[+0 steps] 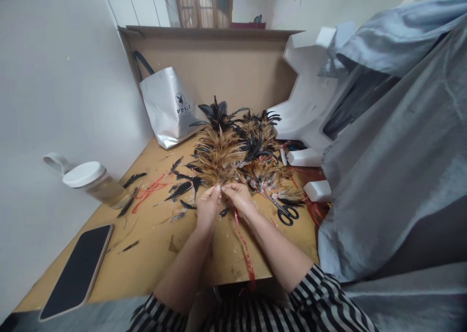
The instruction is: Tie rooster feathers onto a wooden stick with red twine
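My left hand point(208, 206) and my right hand point(239, 198) meet fingertip to fingertip, both pinched closed at the lower end of a feather bundle point(221, 152). The bundle is brown and fluffy, with long black feathers at its far end. From under my right hand a thin red ribbon point(243, 244) trails down to the table's front edge. What exactly lies between the fingertips is too small to make out. Right of the bundle lie more brown and black feather pieces point(264, 166). Black-handled scissors point(286, 211) rest beside my right wrist.
Loose black feathers point(178, 191) and a red ribbon tangle point(148, 193) lie at left. A lidded cup point(105, 188), a phone point(78, 271) and a silver bag point(168, 108) stand or lie along the left side. White foam point(306, 98) and grey cloth point(394, 176) border the right.
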{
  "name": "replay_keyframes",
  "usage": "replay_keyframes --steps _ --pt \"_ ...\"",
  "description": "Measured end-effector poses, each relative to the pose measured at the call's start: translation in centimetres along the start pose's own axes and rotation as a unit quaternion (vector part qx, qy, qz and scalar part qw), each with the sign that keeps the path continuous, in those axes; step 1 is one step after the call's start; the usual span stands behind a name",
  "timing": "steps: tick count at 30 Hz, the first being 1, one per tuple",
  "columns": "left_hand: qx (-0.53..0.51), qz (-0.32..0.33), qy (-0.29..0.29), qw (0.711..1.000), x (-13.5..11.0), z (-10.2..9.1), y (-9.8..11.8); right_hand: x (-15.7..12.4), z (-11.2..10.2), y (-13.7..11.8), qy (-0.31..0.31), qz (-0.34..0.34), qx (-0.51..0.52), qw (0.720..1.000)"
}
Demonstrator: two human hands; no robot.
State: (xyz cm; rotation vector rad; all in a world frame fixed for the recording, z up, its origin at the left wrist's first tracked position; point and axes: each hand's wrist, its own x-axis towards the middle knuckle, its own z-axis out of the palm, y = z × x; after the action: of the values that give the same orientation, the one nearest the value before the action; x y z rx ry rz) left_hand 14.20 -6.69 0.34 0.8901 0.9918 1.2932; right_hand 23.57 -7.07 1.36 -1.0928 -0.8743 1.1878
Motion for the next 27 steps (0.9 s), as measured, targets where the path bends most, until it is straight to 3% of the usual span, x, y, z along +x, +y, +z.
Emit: replay_keyframes --steps 8,13,17,22,27 --pt "0.039 0.092 -0.006 0.995 -0.3 0.4 -0.3 0.0 -0.1 -0.7 0.002 0.038 -0.003 0.999" --pt "0.031 0.115 -0.002 0.993 -0.4 0.7 -0.6 0.2 -0.1 -0.3 0.016 0.048 0.004 0.999" --pt "-0.008 0.061 -0.031 0.998 -0.3 0.7 -0.6 0.5 -0.3 -0.1 0.000 0.063 0.040 0.997" --pt "-0.110 -0.043 -0.087 0.989 -0.7 0.8 0.4 0.6 -0.9 -0.4 -0.067 0.082 0.066 0.992" --pt "-0.091 -0.049 -0.079 0.992 -0.8 0.7 0.5 0.7 -1.4 -0.3 -0.096 0.071 0.048 0.992"
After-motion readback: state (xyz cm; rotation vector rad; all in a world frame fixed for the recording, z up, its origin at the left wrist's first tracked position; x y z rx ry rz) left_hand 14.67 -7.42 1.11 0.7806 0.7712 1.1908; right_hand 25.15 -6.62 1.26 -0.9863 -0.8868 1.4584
